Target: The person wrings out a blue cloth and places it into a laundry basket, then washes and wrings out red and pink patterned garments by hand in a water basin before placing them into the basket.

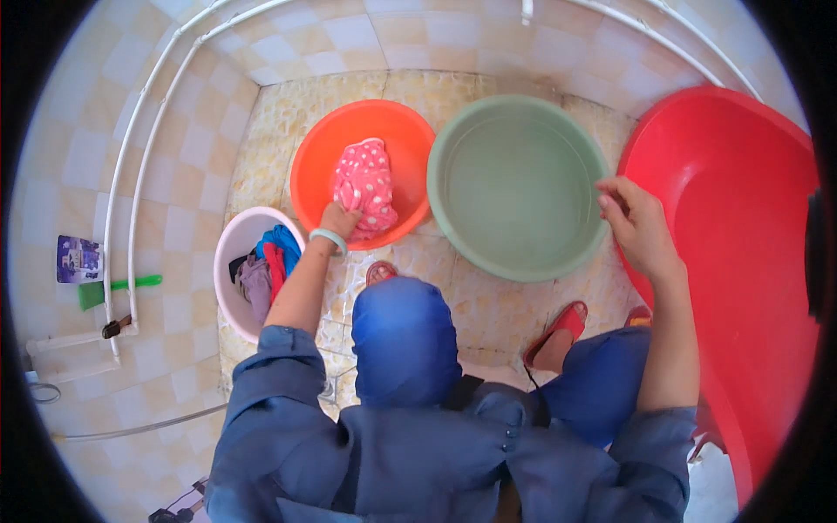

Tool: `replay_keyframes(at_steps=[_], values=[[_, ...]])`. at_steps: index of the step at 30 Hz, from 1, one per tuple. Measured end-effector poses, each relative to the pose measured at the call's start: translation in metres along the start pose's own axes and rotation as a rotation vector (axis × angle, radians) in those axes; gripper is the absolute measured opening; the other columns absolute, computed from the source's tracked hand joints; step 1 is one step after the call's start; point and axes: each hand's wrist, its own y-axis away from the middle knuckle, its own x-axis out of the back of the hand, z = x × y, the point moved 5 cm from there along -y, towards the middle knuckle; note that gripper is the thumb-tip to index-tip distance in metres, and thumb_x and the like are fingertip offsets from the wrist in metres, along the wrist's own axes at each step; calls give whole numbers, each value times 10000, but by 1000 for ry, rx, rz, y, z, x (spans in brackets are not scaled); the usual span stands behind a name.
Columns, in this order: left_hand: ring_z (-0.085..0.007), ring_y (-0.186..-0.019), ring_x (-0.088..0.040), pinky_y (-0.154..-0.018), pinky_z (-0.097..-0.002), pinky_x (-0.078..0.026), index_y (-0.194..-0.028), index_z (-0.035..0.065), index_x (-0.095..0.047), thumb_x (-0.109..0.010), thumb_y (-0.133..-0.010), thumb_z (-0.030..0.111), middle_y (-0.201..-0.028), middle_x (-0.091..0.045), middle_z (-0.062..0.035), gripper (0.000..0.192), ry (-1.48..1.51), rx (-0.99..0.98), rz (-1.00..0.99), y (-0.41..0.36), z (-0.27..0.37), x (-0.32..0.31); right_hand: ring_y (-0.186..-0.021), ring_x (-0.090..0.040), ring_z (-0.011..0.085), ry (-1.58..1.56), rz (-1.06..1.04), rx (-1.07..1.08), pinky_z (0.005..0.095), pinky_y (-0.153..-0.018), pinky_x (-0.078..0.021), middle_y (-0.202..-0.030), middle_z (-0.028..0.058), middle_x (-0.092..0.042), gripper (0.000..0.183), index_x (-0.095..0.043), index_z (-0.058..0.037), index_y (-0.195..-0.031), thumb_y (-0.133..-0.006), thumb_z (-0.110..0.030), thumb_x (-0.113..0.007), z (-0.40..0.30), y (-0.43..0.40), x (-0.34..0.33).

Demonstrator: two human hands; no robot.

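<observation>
My left hand, with a pale bangle at the wrist, grips the near end of a pink cloth with white dots. The bunched cloth lies in an orange plastic basin. Touching or nearly touching that basin on its right is a larger green basin of what looks like water. At the green basin's right rim hovers my right hand, fingers bent, with nothing visible in it. A white tub by my left forearm holds purple, red, blue and black cloths.
A large red plastic bathtub fills the right side. White pipes run along the tiled walls. A green brush and a purple packet are at the left wall. My feet in red sandals rest on the tiled floor.
</observation>
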Motion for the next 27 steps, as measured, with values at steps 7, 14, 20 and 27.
replay_keyframes(at_steps=[7, 14, 20, 27], values=[[-117, -557, -561, -498, -271, -443, -758, 12, -634, -577, -707, 63, -638, -595, -31, 92, 323, -202, 154, 17, 111, 103, -657, -548, 197, -32, -10, 23, 320, -618, -449, -740, 132, -590, 211, -557, 20, -1022, -869, -123, -529, -8, 1, 2], [-130, -434, -511, -373, -252, -374, -747, 36, -603, -551, -747, 62, -593, -572, -49, 58, 646, -183, 6, 54, 232, 150, -681, -526, 118, -26, 26, 44, 269, -636, -447, -755, 55, -568, 218, -549, 30, -1042, -878, -110, -523, 3, 7, 8], [-119, -426, -475, -367, -224, -314, -852, 8, -561, -504, -808, 73, -618, -552, -53, 96, 723, -458, -168, 125, 350, 182, -693, -577, 203, -79, 105, 51, 331, -647, -463, -780, 144, -618, 213, -569, 3, -1001, -867, -157, -530, 4, 10, 19], [-153, -559, -571, -474, -266, -468, -796, -15, -560, -553, -795, 39, -680, -583, -76, 55, 983, -434, -283, 69, 383, 127, -690, -581, 204, -91, 98, 91, 336, -657, -468, -751, 137, -617, 217, -590, 12, -969, -839, -157, -550, 13, 0, 15]])
